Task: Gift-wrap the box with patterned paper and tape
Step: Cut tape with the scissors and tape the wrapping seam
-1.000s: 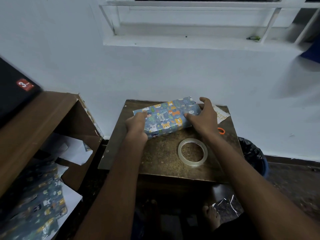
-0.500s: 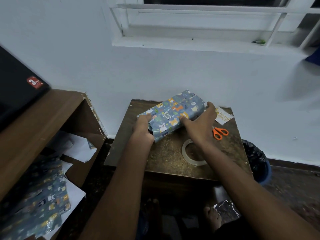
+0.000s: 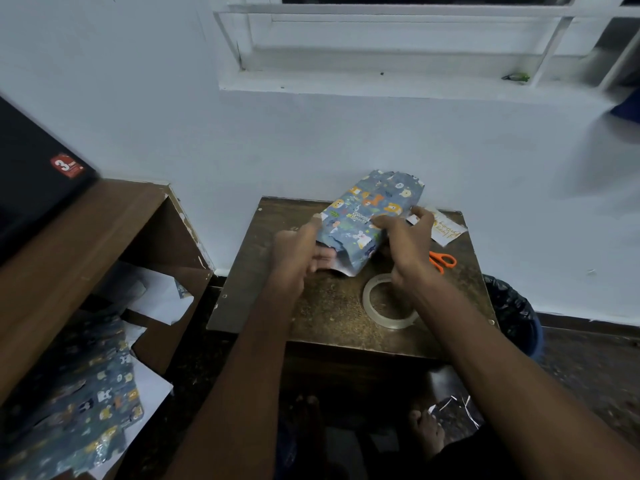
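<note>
- We see both forearms reaching forward from the bottom of the view over a small brown desk (image 3: 332, 306) set against a white wall.
- The wrapped box (image 3: 372, 216) is tilted, its far end raised toward the wall and its near end low over the desk; we cannot tell whether the near end touches the surface.
- The left hand (image 3: 298, 252) grips the near left end of the box, fingers curled under and around the loose paper edge there.
- The right hand (image 3: 405, 240) holds the right side of the box, with fingers curled over the top face and the thumb spread out toward the far side.
- The roll of clear tape (image 3: 389, 303) lies flat on the desk near the right wrist, which covers part of its ring.
- The orange scissors (image 3: 442, 260) lie to the right of the right hand; the blades are hidden behind it.
- A small printed card (image 3: 445, 230) lies beyond the scissors, partly covered by the right hand; its lettering is too small to read.
- Spare patterned paper (image 3: 86, 403) lies at lower left, dim and cut off by the frame edge.
</note>
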Available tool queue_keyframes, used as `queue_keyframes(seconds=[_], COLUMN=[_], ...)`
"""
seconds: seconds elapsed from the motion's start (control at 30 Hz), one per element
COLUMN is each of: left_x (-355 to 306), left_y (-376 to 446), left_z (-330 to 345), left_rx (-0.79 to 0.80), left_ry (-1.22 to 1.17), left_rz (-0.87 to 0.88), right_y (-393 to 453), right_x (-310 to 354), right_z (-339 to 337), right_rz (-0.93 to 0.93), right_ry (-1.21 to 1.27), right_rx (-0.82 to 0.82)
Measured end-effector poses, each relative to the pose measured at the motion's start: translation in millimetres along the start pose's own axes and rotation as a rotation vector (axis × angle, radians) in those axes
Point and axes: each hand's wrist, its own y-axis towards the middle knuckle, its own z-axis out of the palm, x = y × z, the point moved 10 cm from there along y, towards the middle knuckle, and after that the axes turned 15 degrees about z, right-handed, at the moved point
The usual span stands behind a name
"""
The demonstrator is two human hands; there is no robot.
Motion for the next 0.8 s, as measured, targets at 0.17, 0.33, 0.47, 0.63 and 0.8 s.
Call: queue_keyframes(seconds=[0.17,0.33,0.47,0.63,0.8], left_x=[-34.5,-19.8,-15.8,-20.7,-12.7], left_y=[11.4,17.0,12.0,14.6,18.4], left_z=[-37.5,12.5,42.9,41.2,44.8], left_rx=[-0.240,0.156,0.323,0.313,0.324], left_ry=[0.731,0.007,-0.210,-0.204,-0.103], left_rz=[0.320,0.286,0.250,0.329,0.368], right_y=[2.5,1.3,3.6,8.1,-2.8], right_x=[10.3,12.1,2.7,1.1,-3.4], right_z=[-13.0,-7.4,2.0,4.7,12.2], right_rz=[-0.016,-0.003,0.070,0.111,0.125], right_ry=[-0.003,-0.038,-0.057,-0.104,-0.184], right_rx=[-0.017,0.081,0.179,0.253,0.393])
